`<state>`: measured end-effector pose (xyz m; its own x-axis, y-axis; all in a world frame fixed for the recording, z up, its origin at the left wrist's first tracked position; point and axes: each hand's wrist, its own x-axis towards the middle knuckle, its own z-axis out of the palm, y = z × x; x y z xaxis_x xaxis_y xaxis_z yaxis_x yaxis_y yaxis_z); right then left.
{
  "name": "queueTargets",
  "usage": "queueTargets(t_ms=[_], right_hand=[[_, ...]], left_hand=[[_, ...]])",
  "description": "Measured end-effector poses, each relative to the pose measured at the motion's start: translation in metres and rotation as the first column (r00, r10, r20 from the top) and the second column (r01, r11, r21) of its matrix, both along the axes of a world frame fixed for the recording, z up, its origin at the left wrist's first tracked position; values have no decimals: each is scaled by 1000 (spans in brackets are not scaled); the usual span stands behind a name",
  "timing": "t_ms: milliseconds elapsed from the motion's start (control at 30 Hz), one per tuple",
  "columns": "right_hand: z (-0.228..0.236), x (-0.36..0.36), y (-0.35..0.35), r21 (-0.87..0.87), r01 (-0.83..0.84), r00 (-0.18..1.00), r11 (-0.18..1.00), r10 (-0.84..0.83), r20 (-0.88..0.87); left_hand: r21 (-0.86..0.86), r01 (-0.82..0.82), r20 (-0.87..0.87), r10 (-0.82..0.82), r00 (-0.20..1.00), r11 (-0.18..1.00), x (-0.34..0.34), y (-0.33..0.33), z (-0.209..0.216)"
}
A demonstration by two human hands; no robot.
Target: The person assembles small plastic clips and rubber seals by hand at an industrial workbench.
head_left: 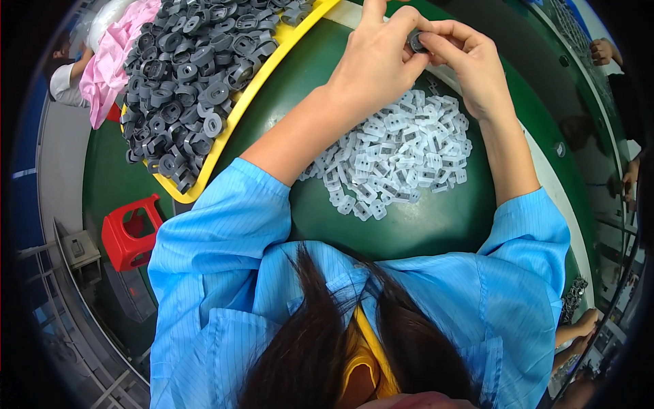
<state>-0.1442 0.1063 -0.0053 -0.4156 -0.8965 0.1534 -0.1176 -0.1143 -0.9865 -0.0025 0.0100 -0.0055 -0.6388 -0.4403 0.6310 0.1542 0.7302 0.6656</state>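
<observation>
At the far edge of the green work surface, my two hands meet around a small dark grey plastic part (416, 42). My left hand (379, 60) is closed, its thumb and fingertips against the part. From the other side my right hand (471, 65) pinches it between thumb and forefinger. The fingers hide much of the part, and I cannot tell whether anything sits inside it. Just below my hands lies a heap of small translucent white pieces (402, 153) with dark metal strips, resembling pencil sharpener inserts.
On the left, a yellow-rimmed tray (228, 136) is heaped with dark grey plastic parts (197, 71). Pink cloth (116, 58) lies beyond it. A red plastic stool (129, 232) stands at lower left. Other people's hands (584, 327) show at the right, near a dark pile (573, 300).
</observation>
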Motion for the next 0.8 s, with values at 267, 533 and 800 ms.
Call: queueTargets(t_ms=[267,533,800], right_hand=[[19,-12,9,188,-155,987,970,143,75],[15,15,-3,-5,86,986,996,-86,-144],[32,-12,25,418,62,745,906,237,-624]], left_hand=[[-80,200,63,-195,979,977,3,-18,4],[158,150,244,-186,952,976,6,-12,21],[-197,92,435,3,900,976,16,-37,0]])
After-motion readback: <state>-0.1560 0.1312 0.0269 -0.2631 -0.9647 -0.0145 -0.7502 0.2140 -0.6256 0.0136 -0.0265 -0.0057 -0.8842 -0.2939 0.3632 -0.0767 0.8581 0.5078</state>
